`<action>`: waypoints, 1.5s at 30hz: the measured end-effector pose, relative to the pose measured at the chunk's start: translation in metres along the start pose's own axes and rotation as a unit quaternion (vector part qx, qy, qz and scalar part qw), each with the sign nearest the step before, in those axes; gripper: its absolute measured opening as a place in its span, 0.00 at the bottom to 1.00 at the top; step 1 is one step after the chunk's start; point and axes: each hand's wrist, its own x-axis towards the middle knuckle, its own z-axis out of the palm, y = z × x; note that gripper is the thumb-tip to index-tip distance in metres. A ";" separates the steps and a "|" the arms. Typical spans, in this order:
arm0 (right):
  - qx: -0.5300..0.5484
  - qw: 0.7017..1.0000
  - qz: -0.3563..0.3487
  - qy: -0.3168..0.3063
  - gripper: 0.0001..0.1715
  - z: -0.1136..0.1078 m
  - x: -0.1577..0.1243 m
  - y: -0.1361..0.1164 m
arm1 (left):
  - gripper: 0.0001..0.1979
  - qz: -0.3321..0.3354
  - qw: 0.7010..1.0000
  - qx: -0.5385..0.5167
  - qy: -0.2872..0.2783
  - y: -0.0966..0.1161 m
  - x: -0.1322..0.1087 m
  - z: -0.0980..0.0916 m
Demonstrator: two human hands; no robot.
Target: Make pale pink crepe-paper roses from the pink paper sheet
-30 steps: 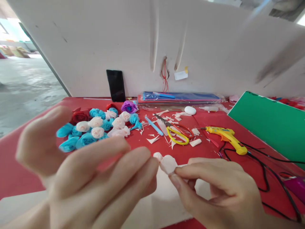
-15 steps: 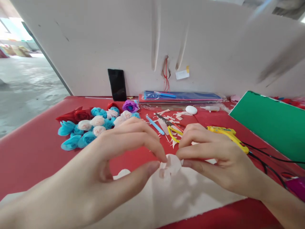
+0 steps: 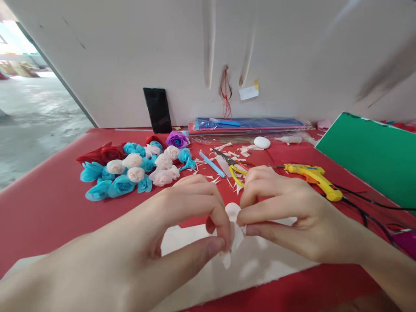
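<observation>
Between my fingertips is a small pale pink paper petal piece, curled and partly hidden by the fingers. My left hand pinches its lower left side with thumb and forefinger. At its right edge, my right hand pinches it too. A rounded pale petal shows just above, behind the fingers; whether it belongs to the same piece I cannot tell. Beneath both hands lies a sheet of pale paper on the red table.
Finished paper flowers in several colours lie at left. Scissors, a blue pen and paper scraps sit ahead. At right are a yellow glue gun with black cable and a green board. A phone leans on the wall.
My left hand has moved right and down, its fingers drawing closer to my right hand and pinching the paper lower. The view has shifted slightly.
</observation>
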 end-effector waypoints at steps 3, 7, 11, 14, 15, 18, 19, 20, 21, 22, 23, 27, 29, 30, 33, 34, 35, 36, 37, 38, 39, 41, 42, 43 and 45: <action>0.005 1.000 0.014 -0.011 0.08 0.001 0.001 0.000 | 0.08 0.005 0.998 0.050 0.033 -0.003 -0.006 0.005; 0.003 0.999 0.026 -0.022 0.09 0.003 0.002 -0.001 | 0.07 0.015 0.995 0.088 0.043 -0.006 -0.011 0.007; -0.002 0.999 0.039 -0.034 0.12 0.005 0.002 -0.003 | 0.04 0.014 0.994 0.098 0.040 -0.005 -0.010 0.005; 0.006 0.998 0.052 -0.042 0.12 0.006 0.001 -0.003 | 0.03 0.004 0.994 0.104 0.017 -0.002 -0.007 0.004; 0.010 0.997 0.056 -0.043 0.12 0.006 0.001 -0.003 | 0.06 -0.001 0.994 0.107 0.004 -0.001 -0.006 0.003; 0.021 0.997 0.061 -0.047 0.11 0.007 0.001 -0.002 | 0.11 -0.011 0.993 0.113 -0.022 0.002 -0.004 0.002; 0.024 0.997 0.062 -0.049 0.10 0.007 0.001 -0.002 | 0.11 -0.012 0.993 0.112 -0.026 0.002 -0.004 0.002; 0.028 0.996 0.064 -0.051 0.10 0.008 0.001 -0.002 | 0.12 -0.014 0.993 0.110 -0.028 0.003 -0.004 0.002; 0.032 0.996 0.067 -0.053 0.11 0.008 0.001 -0.002 | 0.12 -0.016 0.994 0.106 -0.030 0.003 -0.005 0.002; 0.036 0.995 0.071 -0.053 0.11 0.008 0.001 -0.002 | 0.11 -0.020 0.994 0.100 -0.033 0.003 -0.005 0.002; 0.039 0.995 0.077 -0.054 0.11 0.008 0.001 -0.003 | 0.11 -0.024 0.995 0.094 -0.037 0.003 -0.006 0.002; 0.056 0.993 0.088 -0.047 0.12 0.005 0.002 -0.004 | 0.10 -0.030 0.997 0.062 -0.041 0.001 -0.006 0.003; 0.063 0.994 0.079 -0.039 0.12 0.004 0.002 -0.003 | 0.11 -0.023 0.998 0.046 -0.048 0.000 -0.005 0.003; 0.065 0.995 0.071 -0.035 0.11 0.004 0.002 -0.002 | 0.12 -0.018 0.998 0.037 -0.050 -0.001 -0.005 0.003; 0.068 0.996 0.050 -0.024 0.11 0.004 0.003 0.000 | 0.12 -0.005 0.999 -0.001 -0.047 -0.001 -0.003 0.004; 0.070 0.996 0.043 -0.022 0.10 0.004 0.003 0.001 | 0.11 -0.001 0.999 -0.013 -0.043 0.000 -0.002 0.004; 0.075 0.996 0.037 -0.020 0.10 0.004 0.003 0.002 | 0.11 -0.001 0.999 -0.021 -0.043 0.000 -0.001 0.004; 0.080 0.996 0.032 -0.019 0.09 0.004 0.003 0.002 | 0.11 -0.003 0.999 -0.025 -0.043 0.001 0.000 0.005; 0.086 0.996 0.028 -0.018 0.09 0.004 0.002 0.003 | 0.10 -0.004 0.999 -0.028 -0.044 0.001 0.000 0.005; 0.092 0.995 0.025 -0.018 0.08 0.004 0.002 0.004 | 0.10 -0.004 0.999 -0.032 -0.043 0.001 0.001 0.005; 0.097 0.995 0.022 -0.017 0.07 0.004 0.002 0.004 | 0.09 -0.003 0.998 -0.039 -0.042 0.000 0.001 0.005; 0.101 0.995 0.021 -0.014 0.07 0.004 0.002 0.005 | 0.09 0.006 0.998 -0.059 -0.031 -0.001 0.001 0.005; 0.099 0.995 0.022 -0.015 0.07 0.004 0.002 0.006 | 0.09 0.009 0.997 -0.066 -0.025 -0.002 0.001 0.005; 0.098 0.995 0.024 -0.015 0.07 0.004 0.002 0.006 | 0.10 0.010 0.997 -0.068 -0.019 -0.003 0.001 0.005; 0.094 0.995 0.027 -0.017 0.07 0.003 0.002 0.006 | 0.09 0.010 0.998 -0.059 -0.007 -0.002 0.001 0.006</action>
